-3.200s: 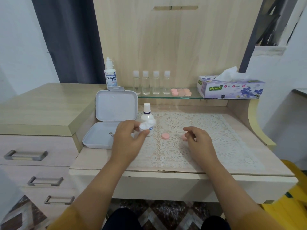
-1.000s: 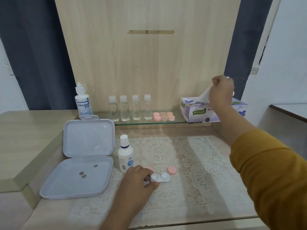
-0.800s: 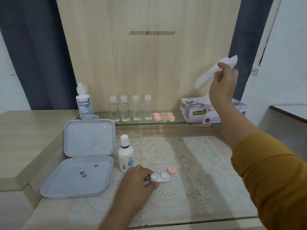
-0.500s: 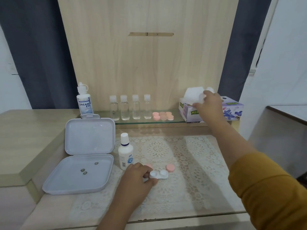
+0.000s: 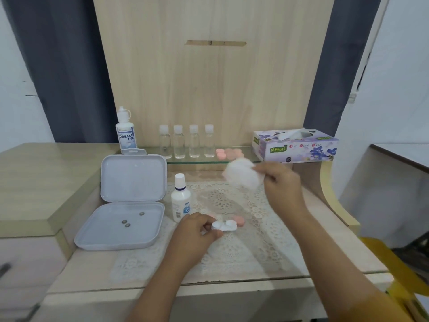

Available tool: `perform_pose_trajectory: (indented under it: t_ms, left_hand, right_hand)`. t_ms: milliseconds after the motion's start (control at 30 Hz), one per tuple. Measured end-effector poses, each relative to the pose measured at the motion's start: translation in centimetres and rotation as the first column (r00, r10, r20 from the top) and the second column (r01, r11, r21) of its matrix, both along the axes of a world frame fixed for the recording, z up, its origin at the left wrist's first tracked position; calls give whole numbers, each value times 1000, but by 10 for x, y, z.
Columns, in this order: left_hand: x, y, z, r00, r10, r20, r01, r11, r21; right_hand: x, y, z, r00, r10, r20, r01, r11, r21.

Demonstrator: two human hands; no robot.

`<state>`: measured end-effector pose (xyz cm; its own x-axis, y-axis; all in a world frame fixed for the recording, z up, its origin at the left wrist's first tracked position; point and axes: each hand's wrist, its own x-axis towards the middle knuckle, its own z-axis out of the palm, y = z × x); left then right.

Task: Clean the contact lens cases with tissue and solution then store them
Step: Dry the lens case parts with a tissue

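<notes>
Hands work over a pale wood-grain surface (image 5: 325, 259) whose middle is covered by a white lace doily (image 5: 243, 247) with round floral motifs. Nearest the camera, the left hand (image 5: 197, 233) pinches a small white plastic contact lens case (image 5: 224, 226) with two round wells, holding it at the doily; a round pink cap (image 5: 239, 220) lies on the doily just beside the case. Above and to the right, the right hand (image 5: 278, 184) grips a crumpled white tissue (image 5: 242, 174) held in the air above the surface. Left of the case stands a small white solution bottle (image 5: 180, 202) with a white cap and a dark neck band. Beside it, at the surface's left edge, a light grey rounded plastic box (image 5: 123, 225) lies open, its lid upright, with three small dark round things on its floor. Farther back, a glass shelf (image 5: 197, 161) carries a white dropper bottle labelled "DREAM EYE" (image 5: 125, 130), four clear bottles with white caps (image 5: 186, 141), a cluster of pink caps (image 5: 228, 154) and a lilac floral cardboard tissue box (image 5: 296, 145). Behind rise a light wooden panel (image 5: 209, 77), dark grey curtains (image 5: 65, 66) and white walls (image 5: 399, 77).
</notes>
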<state>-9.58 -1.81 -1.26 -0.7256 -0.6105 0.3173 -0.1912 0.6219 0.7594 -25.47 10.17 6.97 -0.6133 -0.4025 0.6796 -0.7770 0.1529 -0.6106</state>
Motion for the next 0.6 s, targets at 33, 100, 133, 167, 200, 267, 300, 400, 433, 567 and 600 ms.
perform_pose_trajectory:
  t_ms: [33,100,133,167,200,267,300,400,433,567,600]
  left_hand:
    - [1,0,1,1000,-3,-24,4,1000,18]
    - [2,1,2,997,-1,-73,4,999,44]
    - [2,1,2,995,5,-95,0,998,56]
    - [3,0,3,993,11,-115,-3,997,74]
    - [4,0,3,991,14,-131,-1,995,98]
    - [6,0,4,988,4,-156,18,990,139]
    - [7,1,4,986,-10,-165,35,989,147]
    - [9,3,6,982,-66,-179,95,983,159]
    - [9,3,5,982,-71,-175,101,981,167]
    - [8,1,3,985,-83,-153,107,982,156]
    - [9,1,2,985,-84,-149,106,983,150]
  right_hand:
    - [9,3,-14,999,37,-20,-36,998,48]
    - [26,8,-42,991,134,-21,-129,980,149]
    - [32,10,-55,984,171,-44,-160,967,196]
    - [37,11,-66,975,204,-92,-175,953,249]
    - [40,11,-75,962,229,-148,-176,935,308]
    - [42,8,-88,947,236,-217,-146,920,365]
    - [42,7,-90,948,213,-238,-121,928,352]
    - [47,6,-89,941,152,-303,-73,963,258]
    - [48,7,-89,932,141,-333,-63,970,233]
    - [47,9,-90,917,151,-369,-77,975,206]
    - [46,9,-90,919,162,-359,-88,973,212]
